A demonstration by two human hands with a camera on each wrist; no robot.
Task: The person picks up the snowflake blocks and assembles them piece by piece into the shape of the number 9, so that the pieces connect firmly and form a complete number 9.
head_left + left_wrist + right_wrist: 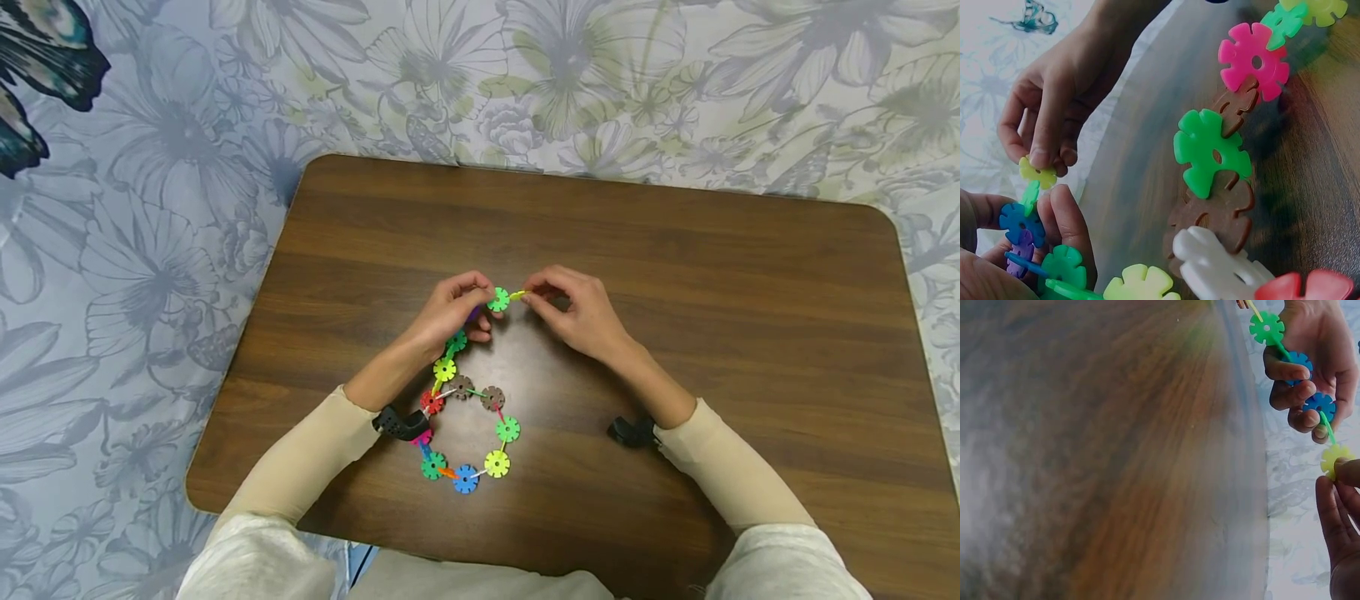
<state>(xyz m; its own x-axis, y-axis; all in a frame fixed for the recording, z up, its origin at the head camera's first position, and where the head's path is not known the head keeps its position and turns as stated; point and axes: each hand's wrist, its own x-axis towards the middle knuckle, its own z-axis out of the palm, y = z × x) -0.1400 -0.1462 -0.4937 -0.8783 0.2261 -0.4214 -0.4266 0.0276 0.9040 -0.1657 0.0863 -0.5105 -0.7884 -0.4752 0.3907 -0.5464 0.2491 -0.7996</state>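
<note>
A chain of notched, flower-shaped plastic discs runs between the hands. My right hand (576, 307) pinches a yellow disc (1334, 460) at the chain's end between thumb and fingertips. Joined to that yellow disc is a light green disc (1030, 197), close beside the left fingertips. My left hand (453, 312) grips the chain just behind it, fingers curled around a blue disc (1021, 224) and a purple disc (1020, 253), which are partly hidden in the head view. From the left hand the chain drops past a lime disc (445, 369) to the table.
A loop of linked discs lies on the brown table (712, 275), with a blue disc (466, 479) at its near side and a brown disc (492, 398) at its far side. The left forearm and its black wrist strap (402, 425) overlap the loop's left edge. Patterned wall stands behind.
</note>
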